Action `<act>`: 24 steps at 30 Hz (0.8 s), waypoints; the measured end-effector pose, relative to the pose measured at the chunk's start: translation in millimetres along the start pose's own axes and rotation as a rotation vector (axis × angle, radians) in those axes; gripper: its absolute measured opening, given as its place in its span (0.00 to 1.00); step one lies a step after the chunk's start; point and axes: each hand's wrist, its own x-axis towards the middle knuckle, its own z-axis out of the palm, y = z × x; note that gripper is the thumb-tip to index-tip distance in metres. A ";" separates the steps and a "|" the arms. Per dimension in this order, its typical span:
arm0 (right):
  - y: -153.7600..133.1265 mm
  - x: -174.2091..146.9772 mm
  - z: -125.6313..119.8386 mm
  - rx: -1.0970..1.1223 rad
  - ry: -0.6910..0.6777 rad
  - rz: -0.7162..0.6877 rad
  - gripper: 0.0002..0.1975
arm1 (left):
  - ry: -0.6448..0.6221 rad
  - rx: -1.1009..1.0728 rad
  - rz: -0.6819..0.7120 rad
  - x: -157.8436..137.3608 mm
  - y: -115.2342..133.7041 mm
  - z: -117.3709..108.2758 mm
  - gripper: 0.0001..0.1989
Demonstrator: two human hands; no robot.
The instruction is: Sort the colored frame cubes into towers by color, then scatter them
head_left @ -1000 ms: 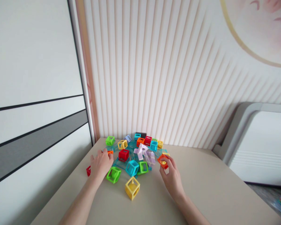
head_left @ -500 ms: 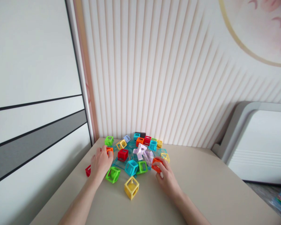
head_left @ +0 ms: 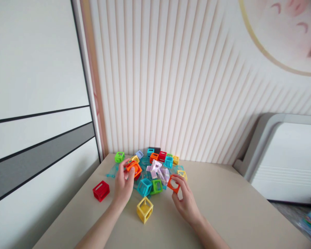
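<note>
My left hand [head_left: 123,186] is closed around an orange hollow block [head_left: 133,168], lifted over the left side of the pile. A red block [head_left: 137,176] shows partly behind it. My right hand [head_left: 186,202] pinches another orange hollow block [head_left: 173,184] by its right side, its round opening turned towards me. Between the hands lie a light blue block [head_left: 144,187] and a green block [head_left: 157,186]. Closer to me, a yellow block [head_left: 144,209] stands by itself. Lilac pieces [head_left: 155,168] lie in the middle of the pile.
Behind, more coloured blocks, including a red block [head_left: 162,156], a blue block [head_left: 168,162] and a green block [head_left: 119,157], lie near the ribbed wall [head_left: 155,86]. A red block [head_left: 101,191] sits at the left of the beige tabletop [head_left: 217,193]. A white cabinet [head_left: 41,69] borders the left.
My left hand has moved right and raised its orange block from the left of the pile. The red block at left is now uncovered. My right hand's block has turned slightly.
</note>
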 end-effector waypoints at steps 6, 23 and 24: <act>-4.4 0.0 -1.0 0.034 0.047 -0.008 0.31 | -0.130 -0.265 -0.074 -29.7 19.4 20.7 0.24; -13.0 -4.4 5.5 0.361 0.061 0.251 0.32 | -0.270 -0.194 0.060 -51.6 10.2 30.7 0.21; -14.8 -3.4 5.4 0.437 0.068 0.294 0.31 | -0.270 -0.182 0.069 -51.5 9.6 30.6 0.20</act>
